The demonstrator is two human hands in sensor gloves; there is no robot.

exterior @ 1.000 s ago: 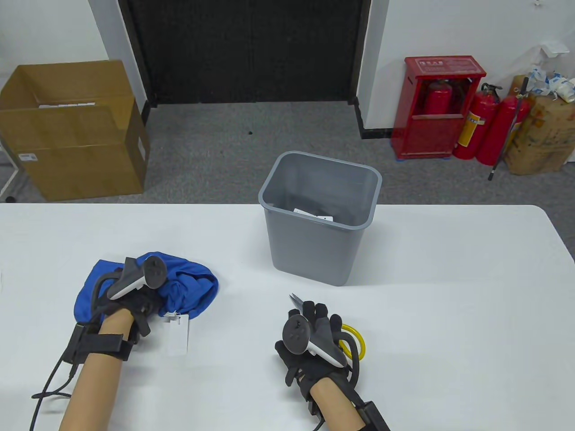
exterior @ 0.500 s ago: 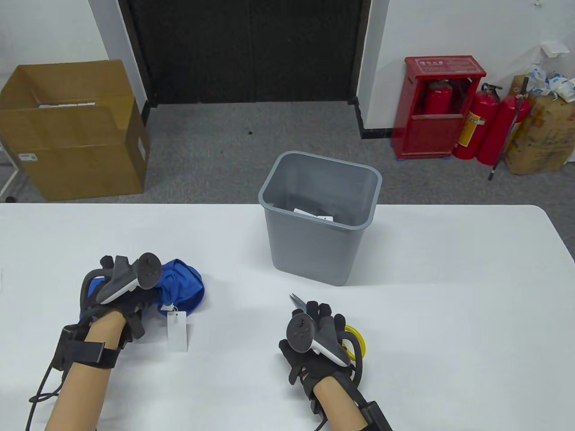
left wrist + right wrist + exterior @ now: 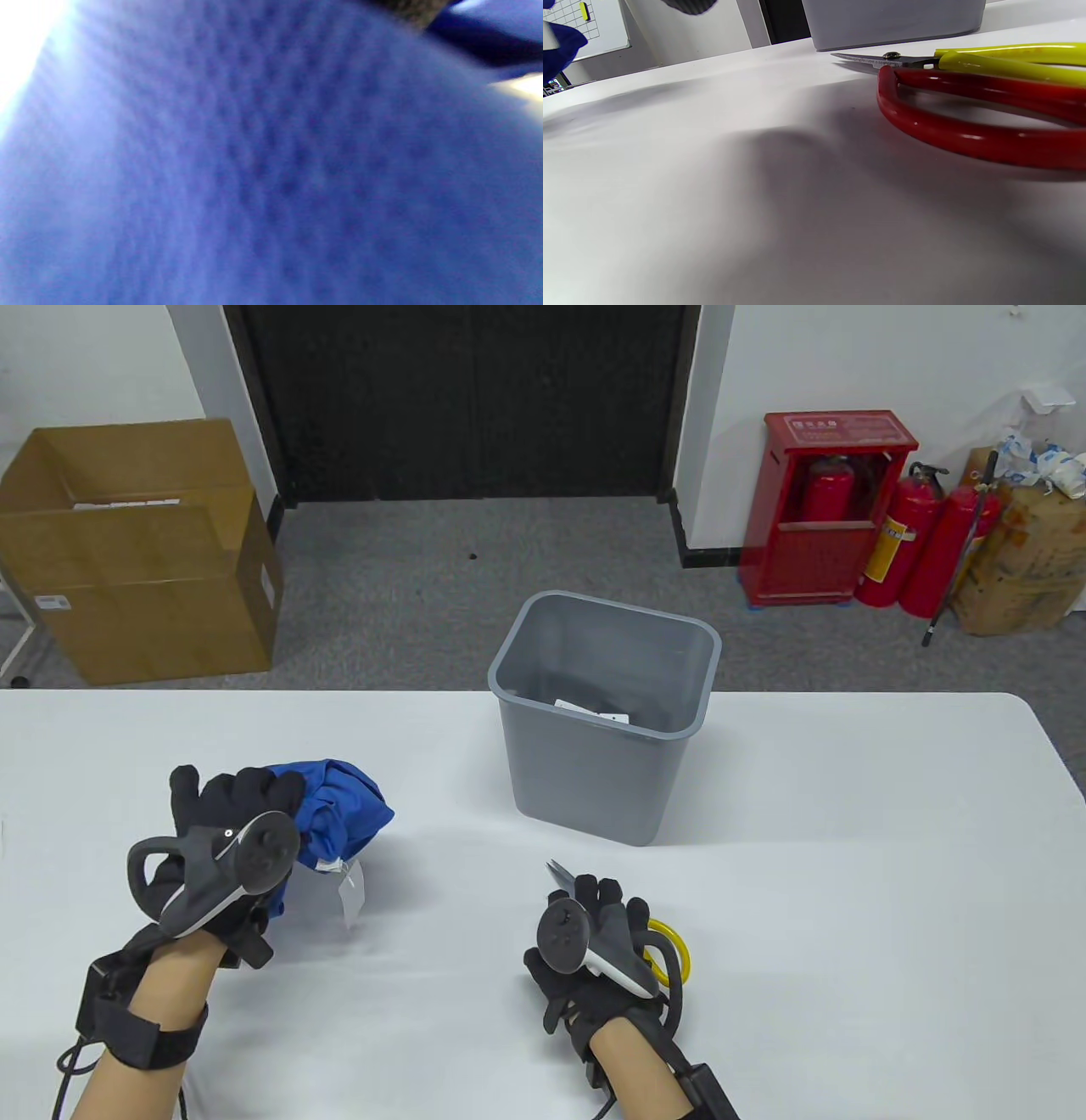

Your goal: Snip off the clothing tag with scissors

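My left hand (image 3: 229,806) grips a bunched blue garment (image 3: 344,806) and holds it up off the white table. A white paper tag (image 3: 352,891) hangs on a string below the garment. The blue cloth (image 3: 271,169) fills the left wrist view. My right hand (image 3: 607,903) rests flat over the scissors (image 3: 557,872) on the table, fingers spread. The blade tips stick out beyond the fingers and a yellow handle loop (image 3: 672,943) shows to the right. In the right wrist view the scissors (image 3: 967,63) lie flat, with one red and one yellow handle and no fingers through them.
A grey waste bin (image 3: 594,780) stands on the table beyond the scissors, with some scraps inside. It also shows in the right wrist view (image 3: 891,21). A cardboard box (image 3: 127,551) and red fire extinguishers (image 3: 916,543) stand on the floor beyond the table.
My left hand has raised the blue garment off the table and turned, so the tag that lay flat now hangs free. My right hand has stayed over the scissors.
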